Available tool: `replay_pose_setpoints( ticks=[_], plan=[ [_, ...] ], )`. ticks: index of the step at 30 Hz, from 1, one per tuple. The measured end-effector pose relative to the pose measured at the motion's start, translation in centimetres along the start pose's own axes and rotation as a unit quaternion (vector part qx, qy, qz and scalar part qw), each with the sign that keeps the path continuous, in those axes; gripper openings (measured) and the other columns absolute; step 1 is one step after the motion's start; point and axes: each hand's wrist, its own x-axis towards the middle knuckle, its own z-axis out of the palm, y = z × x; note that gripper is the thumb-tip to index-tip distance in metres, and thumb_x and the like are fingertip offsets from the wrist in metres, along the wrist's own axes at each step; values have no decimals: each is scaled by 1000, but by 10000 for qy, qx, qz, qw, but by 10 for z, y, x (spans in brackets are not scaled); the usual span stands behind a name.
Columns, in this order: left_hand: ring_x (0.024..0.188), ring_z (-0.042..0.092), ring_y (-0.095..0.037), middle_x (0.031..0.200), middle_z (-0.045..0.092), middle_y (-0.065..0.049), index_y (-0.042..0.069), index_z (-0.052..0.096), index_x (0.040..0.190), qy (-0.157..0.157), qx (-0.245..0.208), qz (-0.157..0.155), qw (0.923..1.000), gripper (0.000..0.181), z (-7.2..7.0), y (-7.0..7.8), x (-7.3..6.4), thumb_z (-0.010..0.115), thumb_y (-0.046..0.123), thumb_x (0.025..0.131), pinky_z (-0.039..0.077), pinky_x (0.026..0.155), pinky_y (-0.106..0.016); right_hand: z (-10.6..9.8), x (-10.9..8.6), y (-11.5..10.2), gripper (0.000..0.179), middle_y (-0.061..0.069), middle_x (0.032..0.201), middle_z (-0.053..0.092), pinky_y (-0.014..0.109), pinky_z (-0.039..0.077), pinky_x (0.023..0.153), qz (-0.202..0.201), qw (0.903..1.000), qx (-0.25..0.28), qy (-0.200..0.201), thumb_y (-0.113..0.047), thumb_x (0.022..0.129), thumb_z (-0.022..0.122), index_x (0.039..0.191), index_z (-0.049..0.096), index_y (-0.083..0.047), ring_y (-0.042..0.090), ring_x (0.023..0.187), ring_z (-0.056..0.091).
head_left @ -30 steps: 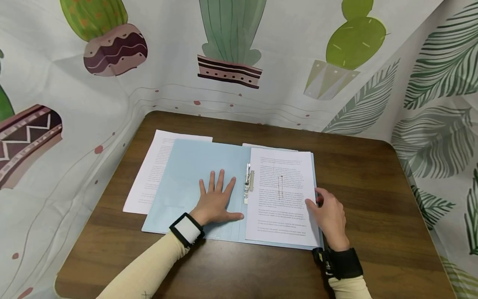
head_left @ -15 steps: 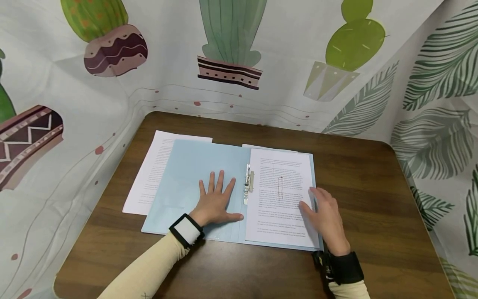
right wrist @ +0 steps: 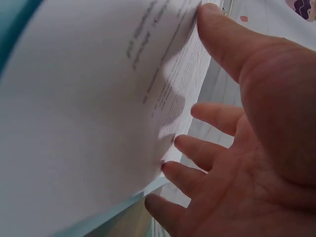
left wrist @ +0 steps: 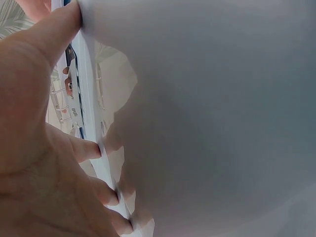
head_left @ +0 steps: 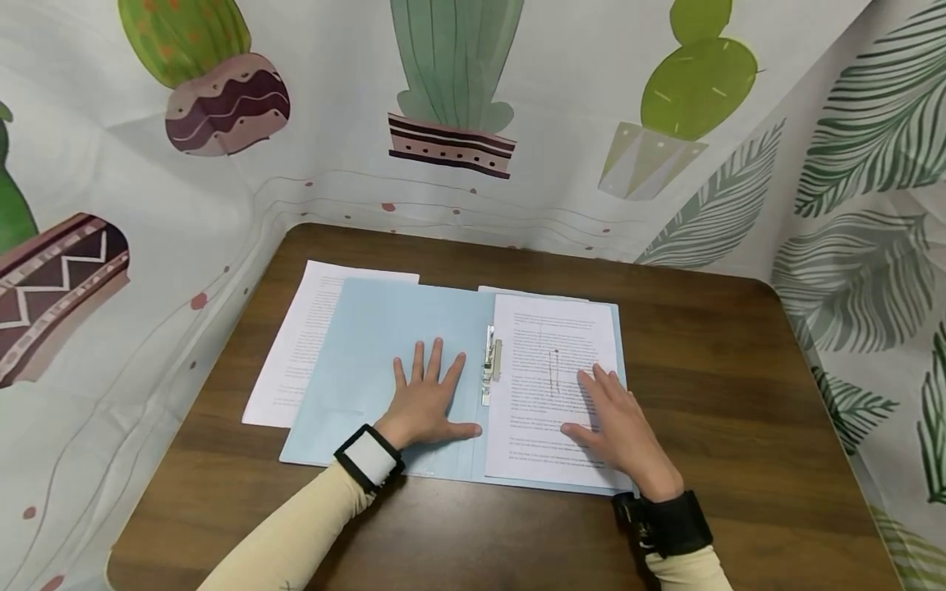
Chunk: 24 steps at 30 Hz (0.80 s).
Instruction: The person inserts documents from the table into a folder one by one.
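Note:
A light blue folder (head_left: 369,345) lies spread flat on the table, with a metal clip (head_left: 489,361) along its middle. On its right half rests a stack of printed paper (head_left: 528,443). My left hand (head_left: 424,406) presses on the folder's bare left half, fingers spread wide. Over the right part of the paper is my right hand (head_left: 621,427), fingers straight and slightly apart. In the right wrist view, the fingertips (right wrist: 210,7) touch or hover just over the printed paper (right wrist: 98,123); which one I cannot tell. Neither hand grips anything.
Another printed sheet (head_left: 288,353) sticks out from under the folder's left side. A strip of white paper (head_left: 532,291) shows behind its top edge. The brown wooden table (head_left: 709,369) meets a cactus-print cloth (head_left: 562,82) at the back.
My right hand has left the paper's right edge and moved left onto the sheet, its fingers straightening. The left hand has stayed in place.

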Motion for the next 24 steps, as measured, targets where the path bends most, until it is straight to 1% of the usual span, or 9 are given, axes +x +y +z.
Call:
replay_pose_setpoints(
  ticks=[7,10,18,24],
  plan=[
    [153,-9,-52,169,-2,-25,14,24,165,-35,32,-23,10000,121,3,-1,1,73,78,74,-1,111,-79,2,-2,-1,84,28,164,25,71,16,116,-18,9999,-26,-98,-34,88,83,155,42,-3,50,152,16],
    [152,-8,-52,169,0,-25,13,25,164,2,5,-2,10000,121,3,-1,1,74,77,74,-1,111,-79,2,-1,0,82,28,164,26,71,16,116,-37,9999,-51,-96,-33,88,83,154,44,-4,50,152,16],
    [152,-7,-53,169,1,-26,13,27,164,41,-17,33,10000,120,1,0,1,75,76,74,0,110,-80,4,-1,0,80,28,164,26,71,16,116,-51,9999,-82,-95,-33,88,82,153,46,-5,51,152,17],
    [152,-6,-53,169,2,-26,12,27,164,16,6,20,10000,120,3,-1,2,75,76,74,0,111,-80,5,0,1,80,28,164,28,71,17,115,-85,9998,-163,-18,-34,88,83,153,47,-6,51,151,18]
  ],
)
